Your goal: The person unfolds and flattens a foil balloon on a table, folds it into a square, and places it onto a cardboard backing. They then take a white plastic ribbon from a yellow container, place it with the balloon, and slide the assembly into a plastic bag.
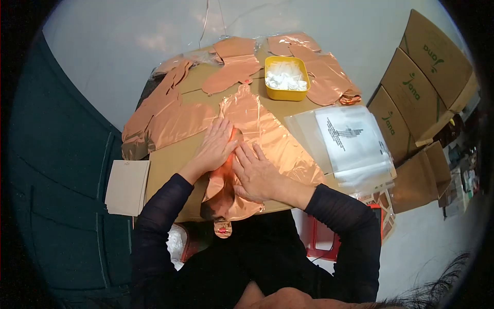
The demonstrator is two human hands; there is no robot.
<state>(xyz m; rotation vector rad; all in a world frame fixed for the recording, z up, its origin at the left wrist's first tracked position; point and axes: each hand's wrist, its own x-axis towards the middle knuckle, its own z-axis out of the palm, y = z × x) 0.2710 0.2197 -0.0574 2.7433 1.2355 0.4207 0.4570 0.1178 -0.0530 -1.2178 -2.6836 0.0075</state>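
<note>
A large copper-coloured foil piece (288, 149) lies on the cardboard-covered table in front of me, its lower tab hanging over the near edge. My left hand (215, 144) rests flat on the foil's left part, fingers stretched and pointing away from me. Beside it my right hand (256, 175) presses flat on the middle of the foil, fingers spread and pointing up to the left. The two hands are close together, with a raised, shiny fold of foil between them. Neither hand holds anything.
More copper foil pieces (180, 123) lie around the table's left and far sides. A yellow tub (287, 95) with white contents stands at the back. Clear plastic bags (355, 144) lie right, pale cards (127, 188) left. Cardboard boxes (411, 87) stand beyond the right side.
</note>
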